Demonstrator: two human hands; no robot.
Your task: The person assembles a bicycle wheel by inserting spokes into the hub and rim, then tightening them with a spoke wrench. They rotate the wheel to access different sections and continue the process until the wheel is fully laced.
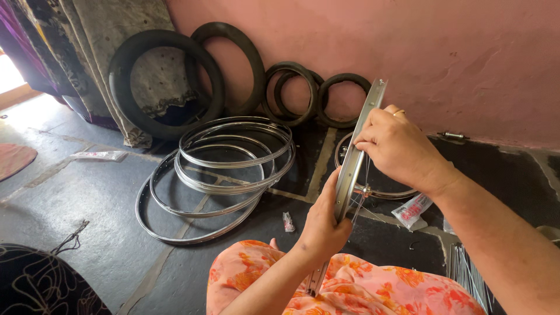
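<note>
Rim (357, 153), a silver bicycle wheel rim, stood on edge between your two hands above your lap, seen nearly edge-on. Your left hand (322, 224) was clasped around its lower part, thumb on the near face, and your right hand (396, 146) pinched its upper part with the fingers curled over the edge. Its long line ran from near your knees at lower left up toward the pink wall (455, 52) at upper right, tilted off upright, with the open centre facing sideways.

A few thin spokes (360, 198) hung loose just below your right hand. I judged those were the weak point: if you had let the rim rock, they could have slipped out of their holes or bent. A loosened left grasp could have let the rim slide down onto the orange floral cloth (361, 289) or tip onto the stacked rims (224, 175) lying on the floor (87, 198).
</note>
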